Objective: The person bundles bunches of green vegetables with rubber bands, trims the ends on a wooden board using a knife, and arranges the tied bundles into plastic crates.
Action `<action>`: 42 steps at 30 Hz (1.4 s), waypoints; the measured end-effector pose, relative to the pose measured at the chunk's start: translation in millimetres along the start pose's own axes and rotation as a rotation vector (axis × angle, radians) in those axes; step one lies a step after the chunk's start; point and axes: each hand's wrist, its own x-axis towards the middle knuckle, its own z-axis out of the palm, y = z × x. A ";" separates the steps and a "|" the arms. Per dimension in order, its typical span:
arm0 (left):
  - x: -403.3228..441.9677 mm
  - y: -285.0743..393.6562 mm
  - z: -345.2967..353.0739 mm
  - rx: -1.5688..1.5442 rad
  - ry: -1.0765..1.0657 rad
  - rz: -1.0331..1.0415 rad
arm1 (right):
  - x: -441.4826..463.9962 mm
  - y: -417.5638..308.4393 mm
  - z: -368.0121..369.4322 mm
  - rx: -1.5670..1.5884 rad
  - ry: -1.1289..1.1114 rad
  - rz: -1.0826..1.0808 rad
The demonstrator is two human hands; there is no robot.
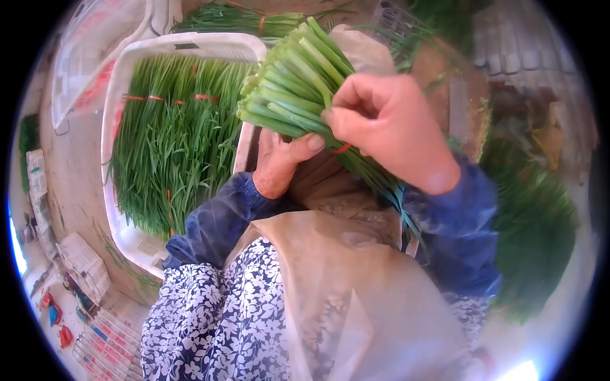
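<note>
A thick bundle of green stalks (289, 86) is held at a slant in front of my body, its cut ends toward the upper left. My left hand (283, 159) is wrapped round it from below, thumb along the stalks. Above the bundle, my right hand (387, 124) has thumb and forefinger pinched together at its side, touching the stalks; whether a single stalk is between the fingertips is too small to tell. A red band (342, 149) goes round the bundle just under my right hand. The leafy end runs down to the lower right, beneath my right forearm.
A white crate (108, 146) at the left holds banded green bundles (178, 127). More bundles (241, 24) lie beyond it. Loose greens (534, 228) are piled at the right. A translucent apron (368, 286) covers my lap. Newspaper-like sheets (86, 263) lie at the lower left.
</note>
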 end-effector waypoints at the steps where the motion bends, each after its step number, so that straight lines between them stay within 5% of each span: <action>1: -0.1 0.5 -0.9 -0.002 0.000 -0.004 | 4.9 -8.1 -1.9 0.175 -0.087 0.116; 7: 1.7 -6.1 -3.9 0.071 -0.042 0.049 | 41.7 -44.5 -40.0 0.754 -0.371 0.327; 15: 6.7 -3.4 3.5 -0.017 0.010 0.039 | 30.4 14.2 -169.6 0.999 0.058 0.000; 19: 5.9 -2.9 10.6 -0.056 0.041 0.047 | -33.1 62.7 -232.9 0.555 0.453 0.106; 24: 12.6 -11.4 -7.0 0.012 -0.010 0.032 | -85.4 90.9 -272.8 -0.961 0.581 0.579; 26: 14.9 -14.1 -9.6 0.075 -0.044 0.013 | -72.1 66.2 -230.9 -1.041 0.598 0.411; 29: 11.5 -12.9 -4.1 0.019 0.009 0.003 | -33.5 36.2 -112.4 -0.368 0.348 -0.082; 31: 7.7 -5.6 1.1 -0.015 0.014 -0.011 | -13.3 28.6 -46.6 -0.539 0.164 -0.533; 36: 2.3 13.9 -4.7 0.034 -0.062 -0.133 | 11.9 15.8 -3.3 -0.364 0.086 -0.590; 42: 14.1 29.5 -26.4 0.301 0.220 0.431 | 24.5 18.7 14.6 -0.555 0.238 -0.825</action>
